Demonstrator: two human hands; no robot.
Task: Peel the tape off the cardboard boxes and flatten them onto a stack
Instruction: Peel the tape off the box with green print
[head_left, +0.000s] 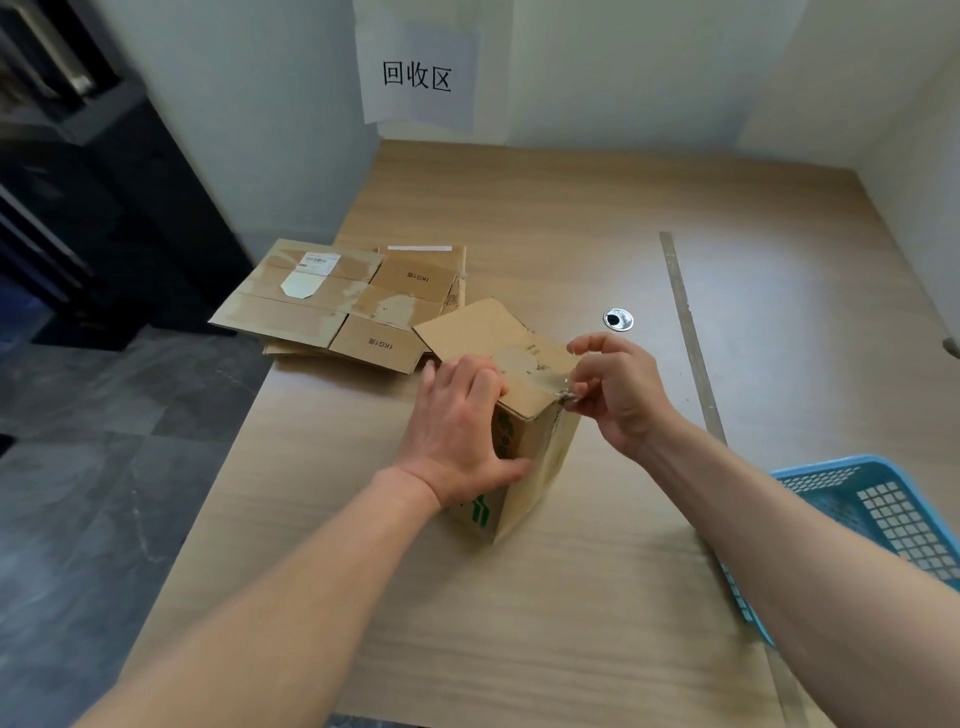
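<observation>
Your left hand (457, 431) grips the upright brown cardboard box (540, 457) over its top edge. Your right hand (618, 395) pinches crumpled clear tape (563, 396) at the box's top corner.

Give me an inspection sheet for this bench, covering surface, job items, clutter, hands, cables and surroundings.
Surface: wooden table, with a round grommet hole and a long metal strip running along it.
Job's things: one cardboard box standing upright near the middle; stack of flattened boxes at the far left edge.
Clutter: blue plastic basket at the right edge; contents not visible.
Hands: left hand holds the cardboard box; right hand pinches tape at its top corner.
Cables: nothing seen.
Surroundings: paper sign on the wall, dark shelving at left, grey tiled floor.
</observation>
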